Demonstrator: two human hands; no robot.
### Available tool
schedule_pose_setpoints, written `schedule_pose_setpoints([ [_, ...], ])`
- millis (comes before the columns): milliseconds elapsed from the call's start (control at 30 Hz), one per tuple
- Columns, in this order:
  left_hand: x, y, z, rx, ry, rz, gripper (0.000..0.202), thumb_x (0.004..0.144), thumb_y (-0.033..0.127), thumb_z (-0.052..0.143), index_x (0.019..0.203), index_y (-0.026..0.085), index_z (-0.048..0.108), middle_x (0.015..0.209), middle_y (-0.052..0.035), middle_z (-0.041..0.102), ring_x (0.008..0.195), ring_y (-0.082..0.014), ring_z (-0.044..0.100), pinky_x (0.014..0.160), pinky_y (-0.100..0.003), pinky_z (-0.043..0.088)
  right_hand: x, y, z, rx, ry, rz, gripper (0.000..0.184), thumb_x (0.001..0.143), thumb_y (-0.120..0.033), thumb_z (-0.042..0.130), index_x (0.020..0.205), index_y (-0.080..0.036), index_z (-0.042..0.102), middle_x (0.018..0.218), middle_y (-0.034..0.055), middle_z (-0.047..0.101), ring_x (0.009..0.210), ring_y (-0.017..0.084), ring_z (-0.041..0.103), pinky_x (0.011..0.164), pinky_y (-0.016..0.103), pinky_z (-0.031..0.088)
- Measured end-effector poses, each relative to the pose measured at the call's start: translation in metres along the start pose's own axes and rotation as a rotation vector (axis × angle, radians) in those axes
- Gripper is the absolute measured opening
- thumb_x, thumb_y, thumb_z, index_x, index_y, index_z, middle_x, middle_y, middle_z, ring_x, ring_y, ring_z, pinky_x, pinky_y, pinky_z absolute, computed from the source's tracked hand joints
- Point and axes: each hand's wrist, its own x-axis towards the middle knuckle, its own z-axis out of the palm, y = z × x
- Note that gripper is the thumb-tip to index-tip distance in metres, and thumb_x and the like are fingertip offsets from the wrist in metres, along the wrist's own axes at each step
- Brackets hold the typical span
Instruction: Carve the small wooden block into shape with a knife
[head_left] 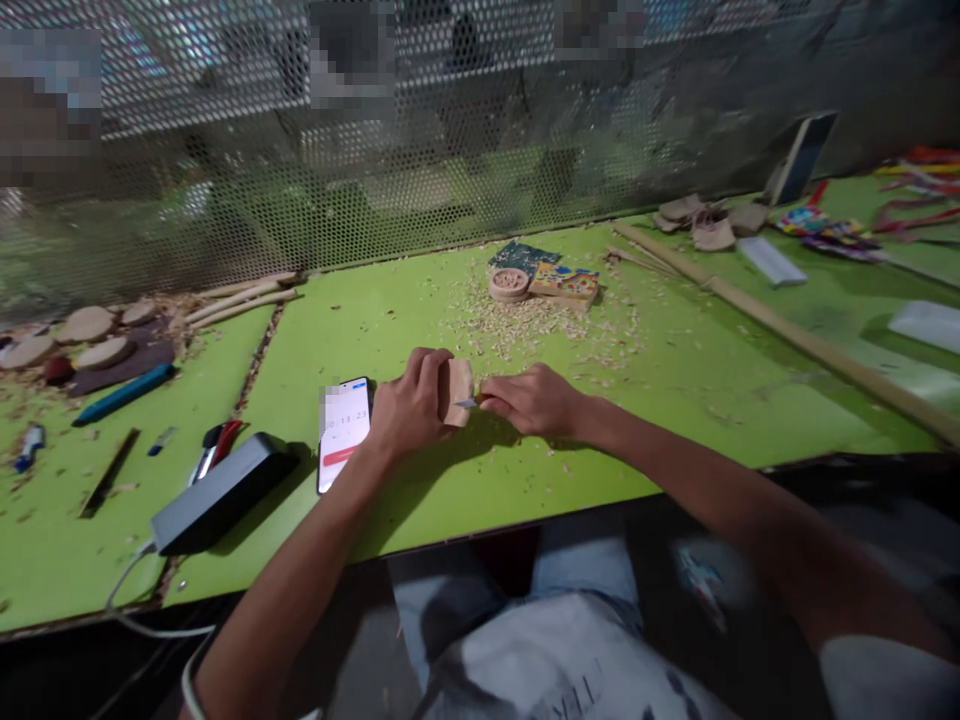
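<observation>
My left hand (pixel 415 402) is closed around a pale piece of wood (pixel 460 378), keeping it just above the green table. In my right hand (pixel 536 402) is a small carving knife (pixel 466 403), its short blade pointing left and touching or nearly touching the wood's right side. Most of the knife's handle is hidden by my fingers. A phone (pixel 346 430) with a running timer on its screen lies just left of my left hand. Pale wood shavings (pixel 551 325) are scattered beyond my hands.
A round carved wooden piece (pixel 509 284) and a colourful block (pixel 566 284) stand among the shavings. A black box (pixel 221 492) with a cable lies at left, near a blue pen-like tool (pixel 124 394). A long wooden pole (pixel 795 335) crosses the right side. Perforated metal mesh (pixel 420 190) rises behind.
</observation>
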Motion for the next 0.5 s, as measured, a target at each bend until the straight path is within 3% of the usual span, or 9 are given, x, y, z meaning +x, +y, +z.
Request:
schedule_pose_setpoints([
  [333,-0.0007,0.0022,-0.0063,-0.016,-0.066,-0.005,0.088,0.06,0.035,0.08,0.138,0.019,0.044,0.134,-0.0192,0.062,0.096,-0.034,0.073,0.068,-0.042,0.059,0.0007,0.0076,-0.0058,-0.073,-0.028,-0.035,0.055,0.114,-0.051,0.024,0.104,-0.02,0.069,0.082,0.0023,0.075,0.06,0.012,0.053,0.057,0.031,0.022],
  [500,0.0001,0.0024,-0.0044,-0.037,-0.056,0.006,0.086,0.062,0.035,0.075,0.139,0.021,0.041,0.132,-0.017,0.063,0.1,-0.0345,0.072,0.072,-0.043,0.059,0.0005,0.0059,-0.0036,-0.073,-0.023,-0.03,0.055,0.114,-0.052,0.025,0.107,-0.021,0.069,0.085,0.0024,0.076,0.06,0.012,0.054,0.058,0.031,0.021],
])
